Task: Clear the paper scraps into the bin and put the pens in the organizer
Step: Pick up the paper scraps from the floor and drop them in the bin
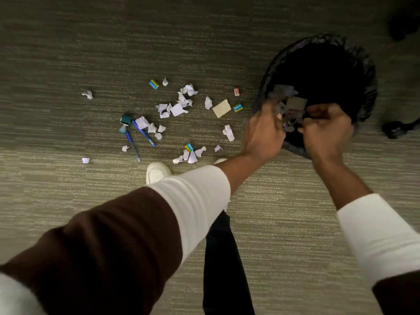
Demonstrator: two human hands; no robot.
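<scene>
The black-lined bin (372, 87) stands on the carpet at the right. My left hand (263, 130) and my right hand (327, 130) are both over its near rim. Blurred paper scraps (291, 105) are in the air between them, above the bin's opening. The left fingers are spread; the right fingers are curled and blurred. Several white scraps (179, 108) lie scattered on the carpet to the left. Two blue pens (143, 133) (133, 146) lie there side by side. I see no organizer.
A tan notepad (221, 108), small blue-yellow boxes (153, 84) and a teal object (126, 119) lie among the scraps. My white shoe (156, 171) is just below them. A black chair caster (393, 129) sits right of the bin.
</scene>
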